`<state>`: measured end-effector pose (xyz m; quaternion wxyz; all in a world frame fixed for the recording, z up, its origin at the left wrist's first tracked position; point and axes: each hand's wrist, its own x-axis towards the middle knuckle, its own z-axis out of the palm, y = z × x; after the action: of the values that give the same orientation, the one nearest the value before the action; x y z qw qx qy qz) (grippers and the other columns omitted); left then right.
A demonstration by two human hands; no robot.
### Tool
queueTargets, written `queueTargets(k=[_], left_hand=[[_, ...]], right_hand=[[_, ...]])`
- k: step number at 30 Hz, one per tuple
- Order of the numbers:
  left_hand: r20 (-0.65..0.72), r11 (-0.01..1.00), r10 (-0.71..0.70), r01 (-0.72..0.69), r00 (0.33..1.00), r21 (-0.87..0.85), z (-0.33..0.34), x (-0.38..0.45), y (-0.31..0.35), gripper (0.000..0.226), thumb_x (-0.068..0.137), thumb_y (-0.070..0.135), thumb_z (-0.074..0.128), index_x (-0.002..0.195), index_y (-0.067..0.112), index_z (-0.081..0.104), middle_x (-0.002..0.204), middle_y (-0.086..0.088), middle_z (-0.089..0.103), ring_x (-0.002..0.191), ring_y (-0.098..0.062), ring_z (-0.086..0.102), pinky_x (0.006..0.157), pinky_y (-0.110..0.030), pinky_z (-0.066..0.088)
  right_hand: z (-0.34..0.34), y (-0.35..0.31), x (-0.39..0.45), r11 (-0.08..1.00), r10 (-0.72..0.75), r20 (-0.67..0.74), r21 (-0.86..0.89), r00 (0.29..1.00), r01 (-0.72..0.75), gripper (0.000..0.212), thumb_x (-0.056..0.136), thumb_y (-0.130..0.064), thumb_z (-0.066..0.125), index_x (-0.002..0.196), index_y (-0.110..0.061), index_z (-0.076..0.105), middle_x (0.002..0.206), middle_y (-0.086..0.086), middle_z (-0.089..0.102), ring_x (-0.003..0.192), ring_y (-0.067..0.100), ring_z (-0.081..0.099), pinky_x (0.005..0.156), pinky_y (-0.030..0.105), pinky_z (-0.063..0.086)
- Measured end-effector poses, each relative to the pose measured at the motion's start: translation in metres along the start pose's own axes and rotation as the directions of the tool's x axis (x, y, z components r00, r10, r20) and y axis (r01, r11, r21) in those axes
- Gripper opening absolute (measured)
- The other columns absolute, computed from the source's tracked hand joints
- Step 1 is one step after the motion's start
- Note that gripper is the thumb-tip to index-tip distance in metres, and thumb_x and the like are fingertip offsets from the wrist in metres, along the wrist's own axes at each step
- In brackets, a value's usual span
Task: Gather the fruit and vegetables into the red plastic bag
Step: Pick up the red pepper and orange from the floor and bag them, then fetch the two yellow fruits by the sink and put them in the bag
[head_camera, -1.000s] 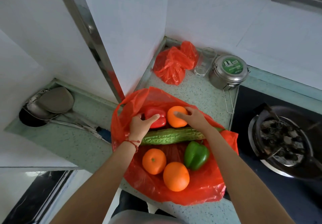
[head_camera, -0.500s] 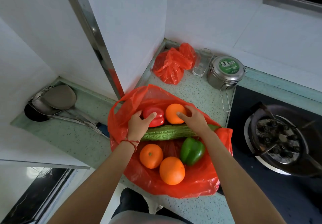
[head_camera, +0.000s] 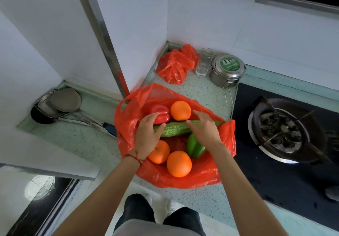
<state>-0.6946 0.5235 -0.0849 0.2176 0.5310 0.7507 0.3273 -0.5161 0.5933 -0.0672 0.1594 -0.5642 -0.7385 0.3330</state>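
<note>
A red plastic bag (head_camera: pixel 183 180) lies spread open on the speckled counter with produce on it. At its far side sit a red pepper (head_camera: pixel 159 113) and an orange (head_camera: pixel 180 110). A long green bumpy gourd (head_camera: pixel 174 130) lies across the middle. Nearer me are a green pepper (head_camera: pixel 195 146) and two more oranges (head_camera: pixel 160 153) (head_camera: pixel 179 164). My left hand (head_camera: pixel 146 136) rests over the gourd's left end, fingers apart, fingertips by the red pepper. My right hand (head_camera: pixel 205 130) is spread over the gourd's right part, gripping nothing.
A second crumpled red bag (head_camera: pixel 174 65), a drinking glass (head_camera: pixel 204 61) and a steel lunch tin (head_camera: pixel 227 70) stand in the back corner. A gas burner (head_camera: pixel 280 131) on a black hob is at the right. Metal ladles (head_camera: pixel 56 105) lie at the left beside a wall corner.
Both hands have drawn back toward me, off the red pepper and the far orange, and are now over the gourd. The produce has not moved.
</note>
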Motion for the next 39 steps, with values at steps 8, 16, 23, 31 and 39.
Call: queueTargets(k=[8,16,23,31,39], left_hand=[[0.148,0.934,0.274,-0.300,0.950,0.196,-0.014,-0.027,-0.021,0.060,0.083,0.043,0.039,0.123,0.001,0.054,0.122,-0.020,0.058,0.117,-0.037,0.051,0.100,-0.042,0.039],[0.323,0.815,0.464,-0.541,0.825,0.208,-0.043,-0.060,-0.055,0.053,0.084,0.040,0.043,0.118,0.002,0.056,0.118,-0.020,0.061,0.112,-0.037,0.056,0.095,-0.047,0.046],[0.454,0.738,0.547,-0.661,0.704,0.137,-0.055,-0.102,-0.067,0.052,0.082,0.039,0.044,0.115,0.003,0.059,0.115,-0.018,0.064,0.108,-0.036,0.059,0.089,-0.047,0.051],[0.536,0.626,0.641,-0.778,0.549,0.048,-0.042,-0.159,-0.050,0.052,0.083,0.039,0.042,0.117,0.003,0.058,0.119,-0.017,0.063,0.111,-0.036,0.058,0.092,-0.047,0.048],[0.638,0.477,0.700,-0.875,0.320,-0.084,-0.014,-0.235,-0.016,0.058,0.084,0.042,0.037,0.121,0.002,0.056,0.122,-0.019,0.061,0.116,-0.036,0.055,0.098,-0.047,0.041]], right_hand=[[0.020,-0.006,-0.073,0.968,-0.046,-0.196,-0.250,0.980,-0.004,0.053,0.092,-0.038,0.049,0.137,-0.012,0.041,0.145,0.007,0.040,0.136,0.024,0.033,0.111,0.037,0.028],[0.075,-0.028,-0.154,0.957,0.136,-0.391,-0.185,0.910,-0.222,0.060,0.088,-0.048,0.041,0.131,-0.008,0.049,0.138,0.014,0.049,0.129,0.032,0.044,0.105,0.045,0.036],[0.112,-0.048,-0.235,0.922,0.288,-0.464,-0.101,0.837,-0.373,0.059,0.089,-0.047,0.040,0.133,-0.009,0.045,0.139,0.013,0.049,0.129,0.031,0.043,0.106,0.042,0.033],[0.131,-0.043,-0.323,0.848,0.424,-0.567,-0.024,0.706,-0.529,0.063,0.087,-0.050,0.032,0.131,-0.008,0.049,0.137,0.013,0.052,0.127,0.030,0.048,0.103,0.040,0.037],[0.142,-0.030,-0.422,0.753,0.527,-0.676,0.090,0.515,-0.652,0.056,0.087,-0.046,0.039,0.125,-0.007,0.054,0.127,0.015,0.059,0.114,0.033,0.058,0.095,0.042,0.045]])
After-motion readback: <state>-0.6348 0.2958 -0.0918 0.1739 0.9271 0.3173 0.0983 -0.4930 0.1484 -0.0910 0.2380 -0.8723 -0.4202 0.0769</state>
